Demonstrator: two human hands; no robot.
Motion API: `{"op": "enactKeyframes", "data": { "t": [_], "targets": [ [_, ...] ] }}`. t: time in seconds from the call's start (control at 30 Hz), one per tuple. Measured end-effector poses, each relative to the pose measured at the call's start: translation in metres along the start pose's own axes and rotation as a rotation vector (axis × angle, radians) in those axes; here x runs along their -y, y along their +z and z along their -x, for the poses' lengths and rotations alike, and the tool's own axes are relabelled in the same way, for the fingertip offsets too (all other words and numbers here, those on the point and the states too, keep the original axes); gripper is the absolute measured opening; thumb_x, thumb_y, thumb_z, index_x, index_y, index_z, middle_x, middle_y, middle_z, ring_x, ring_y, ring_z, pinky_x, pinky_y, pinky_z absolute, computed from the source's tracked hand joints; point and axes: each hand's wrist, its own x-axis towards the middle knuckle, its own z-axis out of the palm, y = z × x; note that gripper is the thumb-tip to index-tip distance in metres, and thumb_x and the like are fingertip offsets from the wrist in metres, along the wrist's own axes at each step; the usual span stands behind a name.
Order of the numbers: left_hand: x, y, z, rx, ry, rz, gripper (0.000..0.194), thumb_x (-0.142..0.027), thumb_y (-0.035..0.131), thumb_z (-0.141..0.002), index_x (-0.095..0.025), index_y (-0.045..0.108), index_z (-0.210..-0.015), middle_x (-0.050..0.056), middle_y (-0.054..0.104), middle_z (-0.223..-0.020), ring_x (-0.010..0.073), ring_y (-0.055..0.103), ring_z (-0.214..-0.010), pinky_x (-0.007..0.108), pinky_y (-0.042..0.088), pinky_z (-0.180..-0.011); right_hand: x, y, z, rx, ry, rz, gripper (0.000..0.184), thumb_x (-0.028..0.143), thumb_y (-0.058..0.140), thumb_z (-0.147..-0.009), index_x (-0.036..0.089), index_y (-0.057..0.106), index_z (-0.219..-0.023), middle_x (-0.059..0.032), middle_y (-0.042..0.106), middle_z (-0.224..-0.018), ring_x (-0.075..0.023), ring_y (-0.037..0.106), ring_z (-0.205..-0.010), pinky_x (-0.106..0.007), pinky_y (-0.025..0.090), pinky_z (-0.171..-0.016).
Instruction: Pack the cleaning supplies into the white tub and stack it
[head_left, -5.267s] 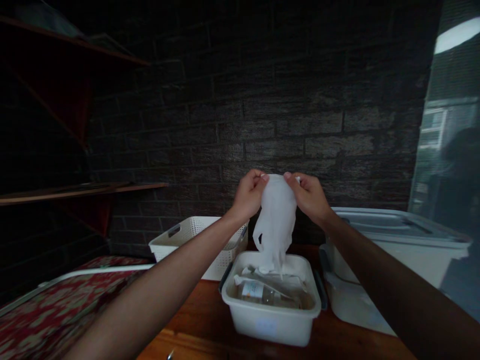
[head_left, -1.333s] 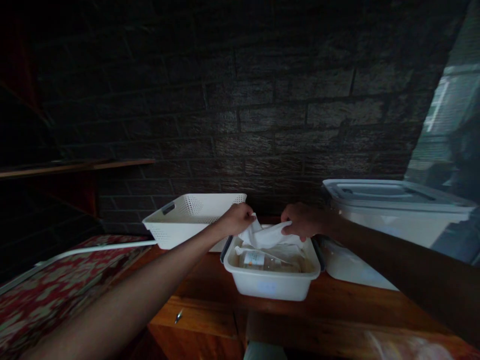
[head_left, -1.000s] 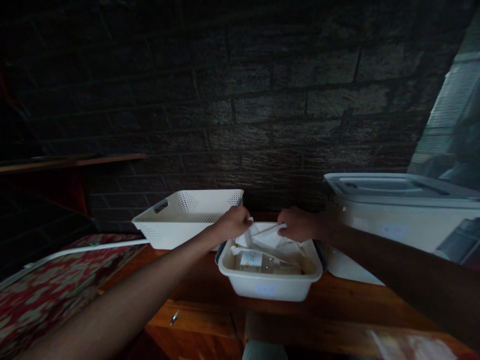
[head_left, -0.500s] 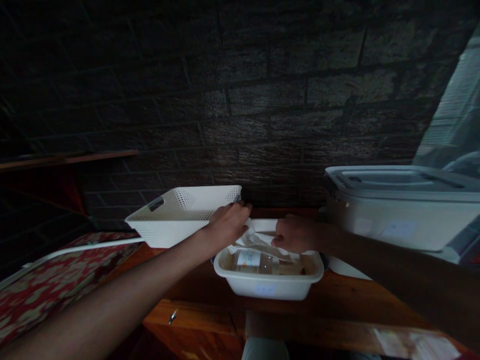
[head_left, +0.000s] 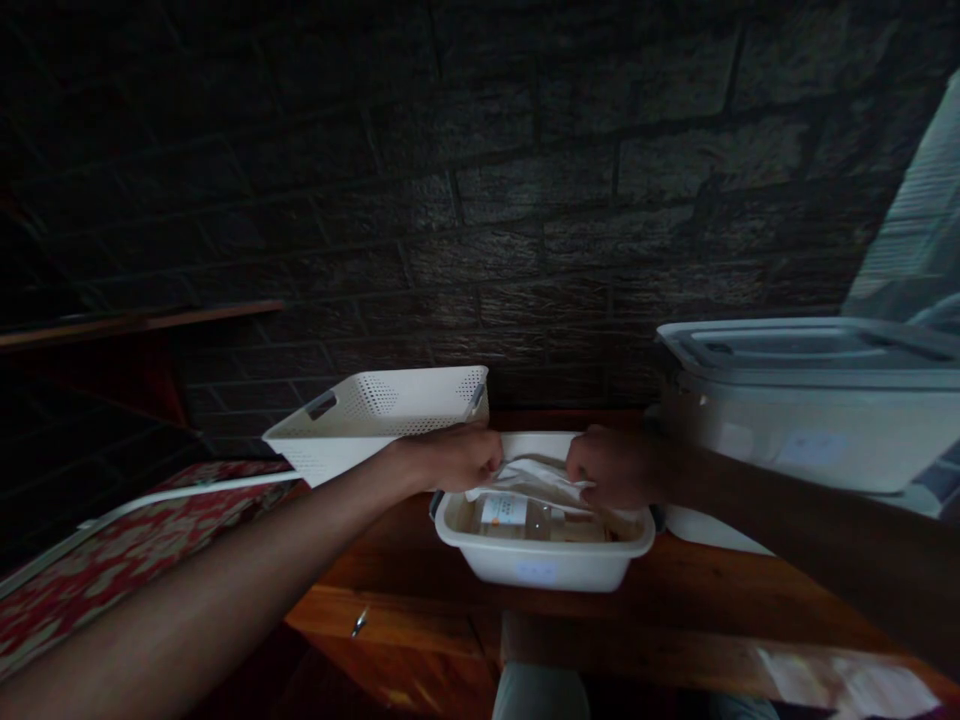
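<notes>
A white cloth [head_left: 536, 482], thin and crumpled, is stretched between my two hands over the back part of a white plastic tub [head_left: 544, 568]. My left hand [head_left: 459, 455] is closed on its left end, above the tub's left rim. On the right side my right hand [head_left: 611, 468] grips the other end with curled fingers. Inside the tub lies a clear bottle [head_left: 506, 518] with a white label, on its side. Other contents beside the bottle are too dark to make out.
A white perforated basket [head_left: 322, 455] stands left of the tub on the wooden table [head_left: 405, 555]. To the right is a large lidded storage box [head_left: 810, 420]. A dark brick wall [head_left: 510, 230] rises behind. A red patterned cloth [head_left: 142, 560] covers a surface at left.
My left hand has lowered slightly from beside the basket's rim, and my right hand has shifted a little right. The cloth is still held between them. The view has turned slightly.
</notes>
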Motion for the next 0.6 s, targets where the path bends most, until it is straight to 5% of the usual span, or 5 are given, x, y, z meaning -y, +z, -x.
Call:
{"op": "enactKeyframes", "data": {
  "t": [0.17, 0.37, 0.47, 0.6],
  "targets": [
    [0.000, -0.007, -0.003, -0.154, 0.093, 0.049, 0.027, -0.009, 0.061, -0.083, -0.017, 0.072, -0.106, 0.009, 0.069, -0.109, 0.0227, 0.062, -0.109, 0.033, 0.046, -0.097, -0.010, -0.001, -0.007, -0.146, -0.068, -0.032, 0.026, 0.017, 0.059, -0.087, 0.015, 0.073, -0.109, -0.0119, 0.073, -0.111, -0.0272, 0.063, -0.108, -0.031, 0.045, -0.090],
    [-0.007, 0.001, -0.010, 0.014, 0.130, 0.176, 0.021, -0.006, 0.057, -0.083, -0.018, 0.074, -0.082, 0.002, 0.071, -0.076, 0.0150, 0.063, -0.069, 0.025, 0.044, -0.064, -0.011, 0.013, -0.009, -0.047, -0.106, -0.117, 0.025, 0.010, 0.063, -0.077, 0.020, 0.077, -0.095, -0.0041, 0.075, -0.087, -0.0198, 0.067, -0.087, -0.023, 0.046, -0.073],
    [-0.003, -0.001, -0.005, -0.095, 0.147, 0.179, 0.025, -0.006, 0.053, -0.086, -0.020, 0.074, -0.086, 0.002, 0.072, -0.083, 0.0154, 0.065, -0.079, 0.025, 0.045, -0.071, -0.013, 0.004, -0.003, -0.117, -0.104, -0.119, 0.027, 0.009, 0.061, -0.078, 0.019, 0.075, -0.098, -0.0050, 0.074, -0.097, -0.0210, 0.063, -0.097, -0.024, 0.044, -0.079],
    [0.007, -0.016, 0.006, -0.201, 0.132, 0.182, 0.025, -0.011, 0.054, -0.089, -0.023, 0.076, -0.093, 0.000, 0.073, -0.090, 0.0156, 0.066, -0.086, 0.025, 0.045, -0.076, -0.010, -0.014, 0.001, -0.282, -0.127, -0.094, 0.018, 0.009, 0.057, -0.080, 0.018, 0.072, -0.085, -0.0031, 0.072, -0.085, -0.0185, 0.060, -0.084, -0.026, 0.041, -0.075]
  ]
}}
